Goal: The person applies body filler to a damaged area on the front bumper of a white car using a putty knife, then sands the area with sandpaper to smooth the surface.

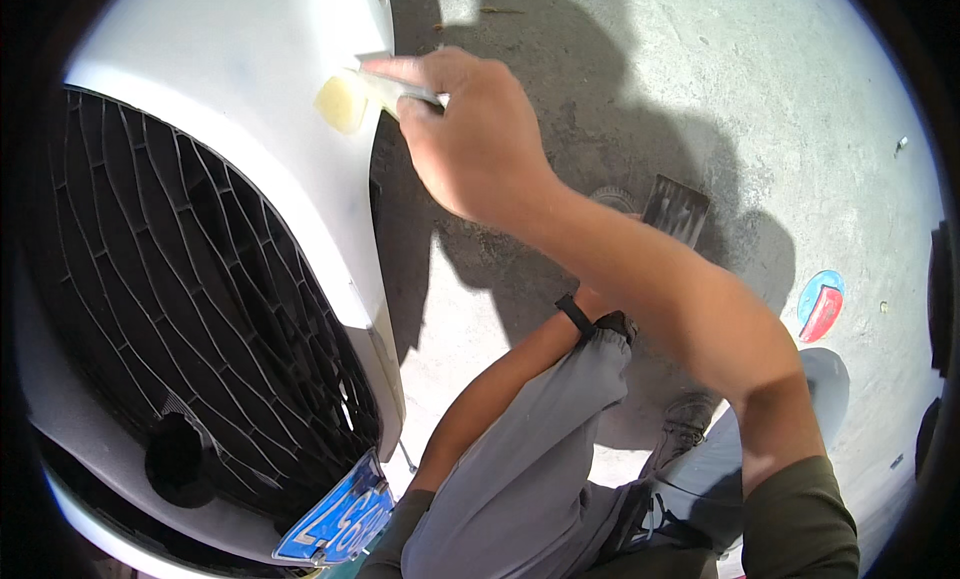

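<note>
At the edge of a white car bumper [350, 39], my right hand [475, 129] is closed on a thin, flat putty scraper [405, 87], index finger stretched along it. The scraper's end meets the bumper beside a pale yellow putty patch [342, 104]. My left hand [597, 301], with a dark band at the wrist, is by my knee and mostly hidden behind my right forearm. Past the forearm shows a dark, streaked metal plate [677, 211]. What looks like a fingertip touches its near edge, so my left hand appears to hold it.
A black mesh grille [190, 279] fills the bumper's left side, with a blue number plate [337, 514] below. On the concrete floor [730, 69] to the right lies a round blue and red object [822, 306]. My shod foot [685, 424] is beneath my right arm.
</note>
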Demonstrator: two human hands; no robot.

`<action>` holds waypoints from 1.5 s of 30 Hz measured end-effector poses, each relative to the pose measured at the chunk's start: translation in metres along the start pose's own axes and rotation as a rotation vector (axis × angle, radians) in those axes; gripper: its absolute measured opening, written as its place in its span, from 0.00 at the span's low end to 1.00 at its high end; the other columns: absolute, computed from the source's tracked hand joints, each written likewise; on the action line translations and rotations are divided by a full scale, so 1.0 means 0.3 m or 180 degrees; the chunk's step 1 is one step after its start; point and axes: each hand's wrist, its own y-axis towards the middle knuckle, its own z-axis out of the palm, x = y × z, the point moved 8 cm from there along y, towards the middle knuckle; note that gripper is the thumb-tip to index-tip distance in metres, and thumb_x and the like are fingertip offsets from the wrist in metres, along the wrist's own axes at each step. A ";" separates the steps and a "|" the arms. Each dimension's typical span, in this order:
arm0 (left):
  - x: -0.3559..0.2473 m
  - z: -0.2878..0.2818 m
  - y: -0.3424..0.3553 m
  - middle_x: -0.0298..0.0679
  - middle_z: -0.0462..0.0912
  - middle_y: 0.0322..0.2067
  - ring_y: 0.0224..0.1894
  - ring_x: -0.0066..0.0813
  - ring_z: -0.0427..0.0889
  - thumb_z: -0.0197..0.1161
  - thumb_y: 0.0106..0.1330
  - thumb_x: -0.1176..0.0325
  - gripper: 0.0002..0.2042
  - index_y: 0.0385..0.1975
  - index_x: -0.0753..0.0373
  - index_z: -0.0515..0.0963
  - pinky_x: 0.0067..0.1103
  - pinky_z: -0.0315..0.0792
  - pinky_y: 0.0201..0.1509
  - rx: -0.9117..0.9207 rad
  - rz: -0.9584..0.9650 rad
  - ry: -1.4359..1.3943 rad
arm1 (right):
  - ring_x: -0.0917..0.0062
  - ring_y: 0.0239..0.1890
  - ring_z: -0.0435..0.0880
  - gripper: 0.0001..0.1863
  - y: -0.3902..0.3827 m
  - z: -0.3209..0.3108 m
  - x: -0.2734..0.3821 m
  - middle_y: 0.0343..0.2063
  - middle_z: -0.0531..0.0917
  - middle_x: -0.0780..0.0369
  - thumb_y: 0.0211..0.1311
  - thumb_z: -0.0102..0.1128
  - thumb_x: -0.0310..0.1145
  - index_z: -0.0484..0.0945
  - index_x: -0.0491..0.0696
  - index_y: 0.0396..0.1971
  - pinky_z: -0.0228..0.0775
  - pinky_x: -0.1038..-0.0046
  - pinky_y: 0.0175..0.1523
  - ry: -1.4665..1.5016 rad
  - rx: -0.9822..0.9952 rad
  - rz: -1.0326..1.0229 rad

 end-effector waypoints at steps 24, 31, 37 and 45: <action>0.107 -0.033 -0.046 0.39 0.76 0.59 0.59 0.27 0.74 0.60 0.78 0.61 0.25 0.68 0.62 0.63 0.28 0.66 0.68 0.0186 0.0556 0.0704 | 0.60 0.44 0.84 0.21 0.048 0.034 -0.009 0.42 0.82 0.53 0.62 0.57 0.22 0.88 0.52 0.53 0.77 0.62 0.51 -0.0566 -0.0151 -0.0298; 0.030 -0.011 -0.011 0.33 0.79 0.36 0.38 0.19 0.73 0.55 0.81 0.63 0.11 0.53 0.64 0.72 0.21 0.71 0.46 -0.0202 -0.0732 0.0328 | 0.65 0.44 0.85 0.20 -0.060 0.101 0.062 0.47 0.82 0.57 0.65 0.63 0.20 0.87 0.53 0.54 0.78 0.67 0.48 -0.0171 -0.0213 -0.0148; -0.021 -0.001 -0.011 0.41 0.83 0.48 0.48 0.29 0.80 0.58 0.79 0.61 0.19 0.63 0.63 0.69 0.29 0.73 0.55 0.0156 -0.0685 0.0879 | 0.62 0.42 0.87 0.20 -0.059 0.053 0.037 0.48 0.84 0.47 0.63 0.57 0.19 0.88 0.48 0.52 0.79 0.65 0.49 0.0455 0.0445 0.0553; -0.039 0.007 -0.046 0.36 0.77 0.49 0.48 0.21 0.74 0.58 0.78 0.67 0.18 0.63 0.62 0.66 0.24 0.70 0.57 0.0099 0.0907 0.1091 | 0.55 0.47 0.85 0.22 0.052 0.025 -0.004 0.43 0.83 0.48 0.57 0.60 0.22 0.88 0.50 0.52 0.78 0.61 0.54 -0.0450 0.0003 -0.0175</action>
